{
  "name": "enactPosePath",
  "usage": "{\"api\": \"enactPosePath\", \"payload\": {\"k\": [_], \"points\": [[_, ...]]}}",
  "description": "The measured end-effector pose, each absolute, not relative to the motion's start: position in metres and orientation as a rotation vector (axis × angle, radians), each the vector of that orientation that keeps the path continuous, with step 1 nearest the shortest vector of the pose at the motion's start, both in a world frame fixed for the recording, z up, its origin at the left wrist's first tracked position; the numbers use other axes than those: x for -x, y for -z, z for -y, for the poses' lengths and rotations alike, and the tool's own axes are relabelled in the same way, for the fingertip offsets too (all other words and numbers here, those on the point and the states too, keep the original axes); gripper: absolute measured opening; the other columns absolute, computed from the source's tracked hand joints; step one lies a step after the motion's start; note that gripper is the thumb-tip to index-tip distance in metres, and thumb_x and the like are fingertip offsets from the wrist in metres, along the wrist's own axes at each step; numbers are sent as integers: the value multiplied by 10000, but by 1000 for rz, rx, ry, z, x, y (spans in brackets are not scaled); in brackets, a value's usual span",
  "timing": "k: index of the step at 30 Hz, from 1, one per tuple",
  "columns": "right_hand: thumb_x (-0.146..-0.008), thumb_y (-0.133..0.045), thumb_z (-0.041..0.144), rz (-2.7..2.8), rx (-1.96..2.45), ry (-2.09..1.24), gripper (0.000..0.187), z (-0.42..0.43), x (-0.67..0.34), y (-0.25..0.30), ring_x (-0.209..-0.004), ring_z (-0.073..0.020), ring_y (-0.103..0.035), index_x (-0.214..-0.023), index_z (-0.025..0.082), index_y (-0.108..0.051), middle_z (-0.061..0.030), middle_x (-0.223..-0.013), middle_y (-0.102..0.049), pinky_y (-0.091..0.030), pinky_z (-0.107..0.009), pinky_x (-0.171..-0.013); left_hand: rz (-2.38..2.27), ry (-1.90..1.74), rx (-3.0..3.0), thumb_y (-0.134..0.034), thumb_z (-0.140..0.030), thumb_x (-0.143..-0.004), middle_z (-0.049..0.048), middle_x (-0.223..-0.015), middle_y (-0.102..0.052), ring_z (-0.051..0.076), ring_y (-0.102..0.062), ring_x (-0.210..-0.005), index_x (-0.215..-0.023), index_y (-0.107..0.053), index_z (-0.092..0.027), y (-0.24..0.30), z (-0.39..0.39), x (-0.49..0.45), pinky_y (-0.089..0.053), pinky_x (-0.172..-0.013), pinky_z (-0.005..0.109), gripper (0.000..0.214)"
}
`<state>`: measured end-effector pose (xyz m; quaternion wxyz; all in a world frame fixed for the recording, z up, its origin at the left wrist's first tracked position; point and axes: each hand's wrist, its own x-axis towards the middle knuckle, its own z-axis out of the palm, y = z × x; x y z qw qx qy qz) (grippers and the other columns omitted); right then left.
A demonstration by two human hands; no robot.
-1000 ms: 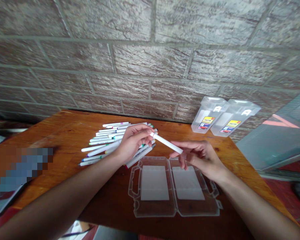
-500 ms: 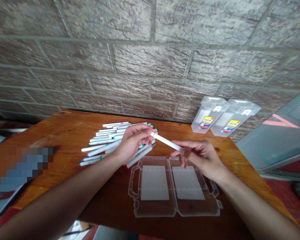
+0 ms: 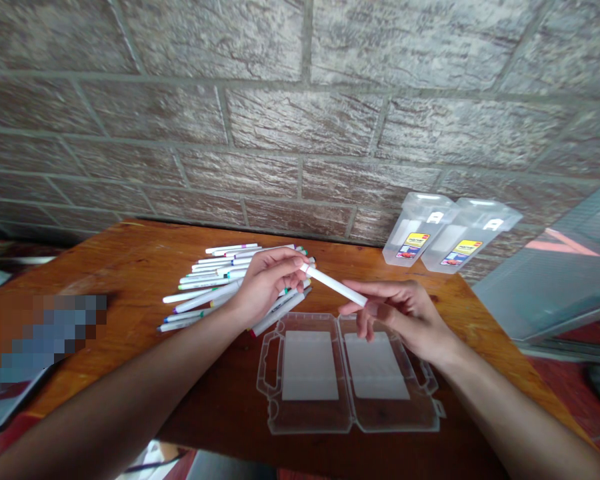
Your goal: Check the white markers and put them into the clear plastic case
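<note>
A white marker (image 3: 334, 285) is held in the air between my two hands, slanting down to the right. My left hand (image 3: 270, 277) pinches its upper end, where a thin pinkish ring shows. At the lower end, the thumb and fingers of my right hand (image 3: 405, 313) close around the tip. Under my left hand lies a loose pile of white markers (image 3: 200, 293) with coloured ends, partly covered by that hand. Below the held marker, a clear plastic case (image 3: 351, 407) lies spread open, with a white rectangle in each half.
Two translucent containers (image 3: 415, 230) with yellow labels stand at the back right against the stone-block wall (image 3: 260, 120). On the left edge of the wooden table (image 3: 130, 267) is a dark flat device (image 3: 15, 407), partly pixelated. A greyish panel (image 3: 555, 280) stands beyond the right edge.
The fingers of my right hand have shifted slightly at the marker's lower end, baring a bit more of it. My left hand stays in place.
</note>
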<state>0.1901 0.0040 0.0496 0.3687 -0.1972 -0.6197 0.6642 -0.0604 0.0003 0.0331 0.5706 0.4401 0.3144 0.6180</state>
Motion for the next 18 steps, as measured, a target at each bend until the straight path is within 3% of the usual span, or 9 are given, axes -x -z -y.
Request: {"api": "enactPosePath", "payload": {"k": [7, 18], "points": [[-891, -793, 320, 1546, 484, -1733, 334, -2, -189, -53, -650, -197, -793, -1215, 240, -782, -157, -1048, -818, -637, -268, -536, -742, -1434, -997, -842, -263, -767, 43, -686, -699, 116, -602, -580, -860, -805, -125, -35, 0, 60, -512, -535, 239, 171], [-915, -759, 356, 1513, 499, -1758, 340, -4, -192, -54, -710, -232, -810, -1233, 237, -776, -168, -1096, -807, -639, -302, -563, -764, -1414, -966, -858, -281, -751, 51, -695, -707, 117, -603, -574, -859, -806, -113, -36, 1, 60, -501, -538, 242, 207]]}}
